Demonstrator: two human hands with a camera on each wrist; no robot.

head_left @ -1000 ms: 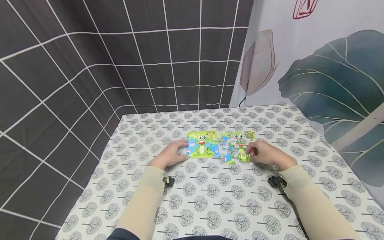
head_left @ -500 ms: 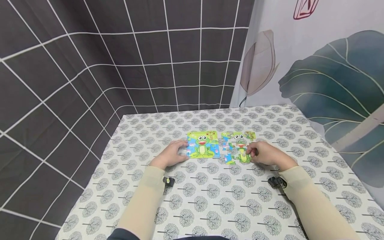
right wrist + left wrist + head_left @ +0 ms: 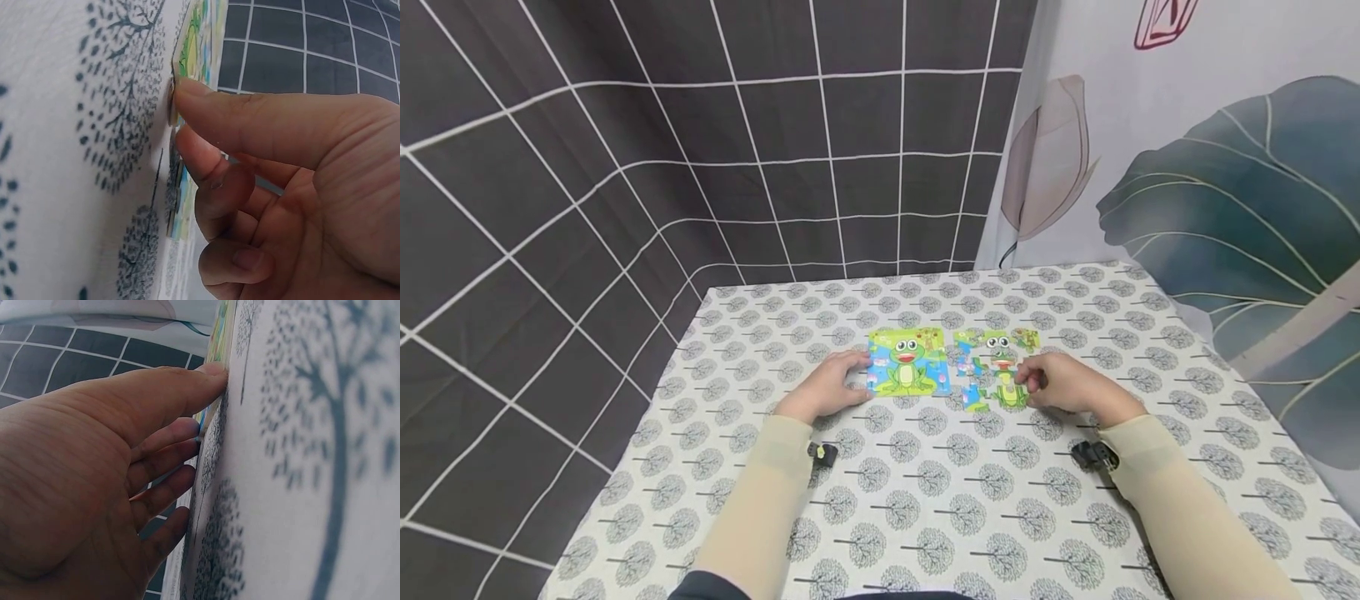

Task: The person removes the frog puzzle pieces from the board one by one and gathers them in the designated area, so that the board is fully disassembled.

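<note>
A square frog picture point(image 3: 907, 367) lies flat left of centre on the table in the head view. At its left edge is my left hand point(image 3: 830, 383), fingers loosely extended, with thumb and fingertips touching or very near the edge. To the right lies a partly joined frog puzzle point(image 3: 997, 342), with gaps between several pieces. My right hand point(image 3: 1063, 383) is at its right side, thumb and index finger pinching the edge of a frog-body puzzle piece point(image 3: 1011, 396). In the right wrist view the other fingers curl inward, and the hand partly covers the piece.
The table point(image 3: 917, 500) wears a white cloth printed with grey trees. A dark grid-patterned curtain point(image 3: 775, 192) hangs behind and to the left. Another curtain point(image 3: 1075, 217) with large leaves hangs at the right. Small black wrist cameras point(image 3: 823, 454) are on both sleeves.
</note>
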